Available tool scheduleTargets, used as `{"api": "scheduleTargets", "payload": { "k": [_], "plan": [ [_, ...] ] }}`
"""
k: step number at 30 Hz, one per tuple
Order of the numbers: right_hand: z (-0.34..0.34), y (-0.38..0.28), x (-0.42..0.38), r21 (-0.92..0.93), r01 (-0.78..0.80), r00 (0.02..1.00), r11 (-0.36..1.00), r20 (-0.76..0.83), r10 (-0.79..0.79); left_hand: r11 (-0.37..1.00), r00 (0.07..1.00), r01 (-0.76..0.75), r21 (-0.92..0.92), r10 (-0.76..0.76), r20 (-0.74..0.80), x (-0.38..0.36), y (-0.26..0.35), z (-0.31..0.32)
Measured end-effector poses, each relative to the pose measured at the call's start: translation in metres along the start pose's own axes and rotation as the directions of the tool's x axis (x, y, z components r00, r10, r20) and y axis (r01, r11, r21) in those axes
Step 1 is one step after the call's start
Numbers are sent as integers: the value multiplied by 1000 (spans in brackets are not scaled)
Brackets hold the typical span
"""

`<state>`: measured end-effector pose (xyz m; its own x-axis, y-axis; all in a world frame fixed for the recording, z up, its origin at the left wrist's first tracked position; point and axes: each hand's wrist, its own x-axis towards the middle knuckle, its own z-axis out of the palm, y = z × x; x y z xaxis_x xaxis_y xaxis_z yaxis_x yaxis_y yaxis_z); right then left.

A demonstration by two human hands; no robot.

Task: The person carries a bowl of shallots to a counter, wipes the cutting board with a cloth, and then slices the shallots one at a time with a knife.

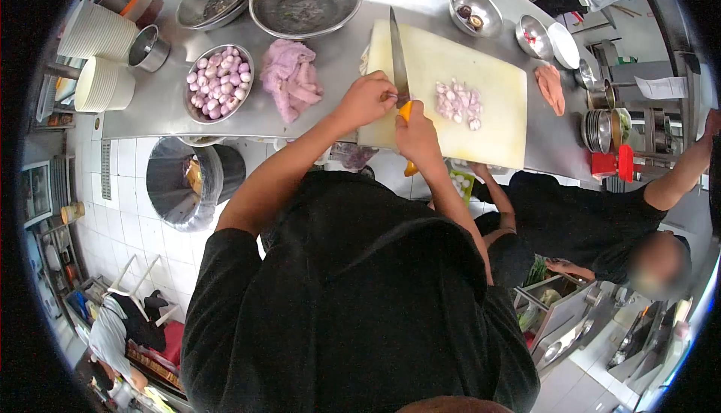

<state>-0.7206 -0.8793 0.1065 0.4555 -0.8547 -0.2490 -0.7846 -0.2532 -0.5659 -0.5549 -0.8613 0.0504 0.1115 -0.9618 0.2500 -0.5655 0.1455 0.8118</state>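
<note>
My right hand is wrapped round the yellow handle of a long knife, its blade pointing away over the left part of a pale cutting board. Beside the blade, my left hand has its fingers pinched together; a small purplish piece seems to be between them, too small to name surely. Cut shallot pieces lie in a pile on the board, right of the knife. Left of my arms, a metal bowl holds whole peeled shallots, next to a crumpled pink cloth.
Large metal bowls stand at the back left, smaller bowls at the back right. An orange cloth lies right of the board. A lined bin is below the table's left edge. A co-worker in black is close on the right.
</note>
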Motion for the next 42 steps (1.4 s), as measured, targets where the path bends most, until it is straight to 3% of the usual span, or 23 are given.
{"api": "scheduleTargets", "payload": {
  "k": [4,7,10,13,16,21,24,27,33,39,42],
  "plan": [
    [-7,9,-4,0,-26,1000,1000,0,26,988,986,130,86,-120,-118,-2,8,5],
    [-5,17,-3,14,-40,999,999,14,40,971,958,235,52,-222,-182,-1,20,20],
    [1,27,1,64,-16,1000,998,13,16,957,943,289,-18,-287,-168,2,30,32],
    [4,31,0,48,14,1000,999,4,-14,970,949,243,-6,-239,-206,0,27,42],
    [5,31,0,33,19,1000,999,3,-20,934,920,342,-98,-355,-168,3,26,40],
    [-2,25,-1,-20,10,1000,1000,19,-9,903,908,387,-187,-409,-95,9,27,31],
    [-13,21,-2,-14,-38,996,999,78,39,884,897,414,-219,-436,-65,9,31,26],
    [-43,-10,-16,83,-186,963,979,211,165,874,892,421,-243,-447,-63,7,32,25],
    [-61,-22,-27,79,-232,944,970,259,204,851,874,444,-280,-481,-74,6,29,30],
    [-30,-9,-13,74,-152,977,986,164,138,839,864,467,-278,-501,-60,7,31,28],
    [6,20,8,-102,99,991,990,-77,-107,840,866,451,-302,-493,-77,5,32,28]
  ]
}}
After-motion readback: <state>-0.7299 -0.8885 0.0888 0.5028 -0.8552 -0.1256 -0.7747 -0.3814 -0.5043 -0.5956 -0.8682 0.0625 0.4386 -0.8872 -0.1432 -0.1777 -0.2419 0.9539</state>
